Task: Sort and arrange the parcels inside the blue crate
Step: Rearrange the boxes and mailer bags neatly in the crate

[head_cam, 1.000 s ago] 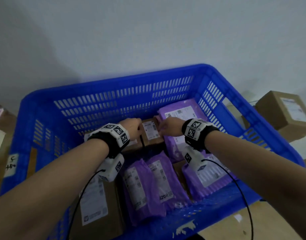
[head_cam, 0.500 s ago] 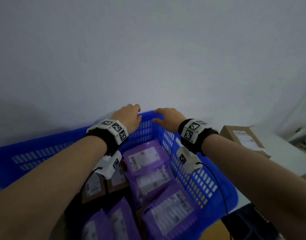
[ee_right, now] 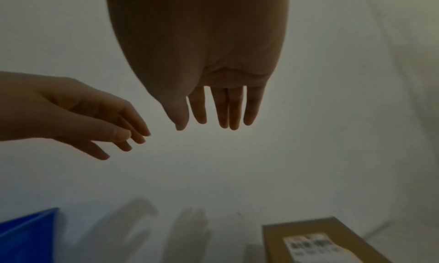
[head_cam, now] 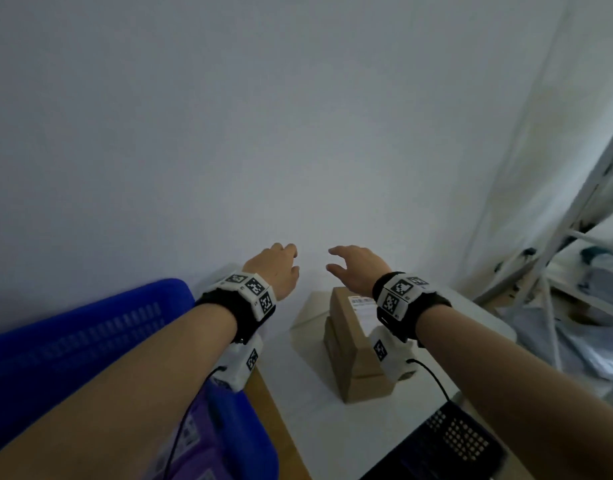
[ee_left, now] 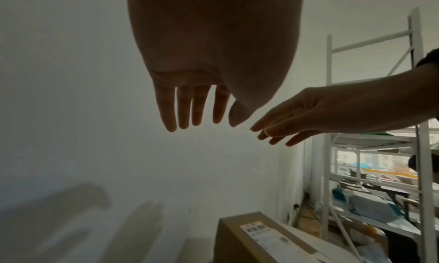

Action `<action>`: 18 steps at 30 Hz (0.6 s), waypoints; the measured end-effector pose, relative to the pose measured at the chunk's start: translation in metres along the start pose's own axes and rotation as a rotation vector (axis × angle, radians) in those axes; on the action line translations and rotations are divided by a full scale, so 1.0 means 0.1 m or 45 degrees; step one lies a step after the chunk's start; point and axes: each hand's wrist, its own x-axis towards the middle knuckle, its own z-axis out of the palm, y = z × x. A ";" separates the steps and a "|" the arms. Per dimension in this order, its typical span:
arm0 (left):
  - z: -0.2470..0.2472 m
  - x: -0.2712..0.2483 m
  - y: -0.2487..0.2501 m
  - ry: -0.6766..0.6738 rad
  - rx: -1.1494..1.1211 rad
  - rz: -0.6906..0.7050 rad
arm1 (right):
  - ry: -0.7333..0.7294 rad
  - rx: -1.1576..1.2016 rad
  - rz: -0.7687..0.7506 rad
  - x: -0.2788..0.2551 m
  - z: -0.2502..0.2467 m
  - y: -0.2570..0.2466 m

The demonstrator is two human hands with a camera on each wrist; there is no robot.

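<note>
Both hands hang in the air in front of the white wall, empty, fingers straight and relaxed. My left hand [head_cam: 277, 268] is up and to the right of the blue crate [head_cam: 90, 327], whose corner shows at the lower left with purple parcels [head_cam: 190, 445] inside. My right hand [head_cam: 353, 268] hovers just above the far end of a brown cardboard box [head_cam: 353, 337] with a white label, which lies on a second box on a white table. The left wrist view shows both hands, left [ee_left: 197, 109] and right [ee_left: 280, 128], above that box [ee_left: 266, 239].
The white table [head_cam: 319, 410] holding the stacked boxes stands right of the crate. A black perforated object [head_cam: 450, 441] lies at the table's near edge. A white metal shelving rack [head_cam: 575, 237] with bags and packages fills the right side. The wall is close ahead.
Both hands left the parcels inside the crate, rose over its far rim and swung right. The view turned right with them, so the crate now sits at the lower left.
</note>
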 end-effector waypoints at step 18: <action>2.35 1.06 0.68 -0.687 -0.586 -0.316 | -0.330 0.598 0.600 0.03 1.20 1.98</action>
